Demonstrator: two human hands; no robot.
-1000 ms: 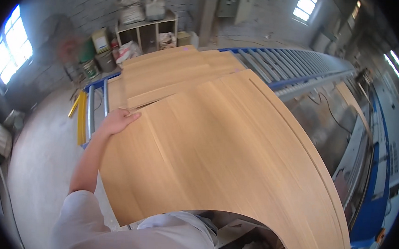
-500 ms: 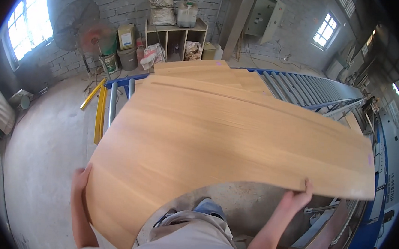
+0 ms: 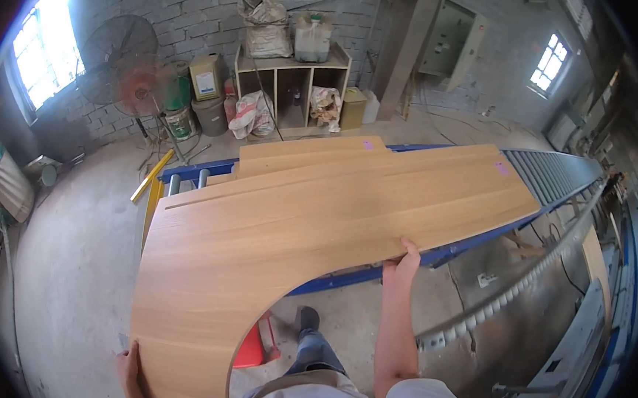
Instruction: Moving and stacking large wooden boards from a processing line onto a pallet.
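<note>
Already, a wood-grain board (image 3: 285,157) lies on the roller conveyor (image 3: 557,177), your left hand (image 3: 129,367) and right hand (image 3: 404,257) holding the curve-cut panel (image 3: 294,234), unreleased, partly over it.

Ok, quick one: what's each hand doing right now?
Left hand: closed on the left edge of the curved wood-grain panel.
Right hand: closed on the panel's near edge, thumb on top.

Wooden panel (image 3: 318,214) cut off at the bottom edge, covering much of the roller conveyor (image 3: 546,179) (right hand (image 3: 402,258) partly hidden too), fan (image 3: 135,91) centre blurred!
</note>
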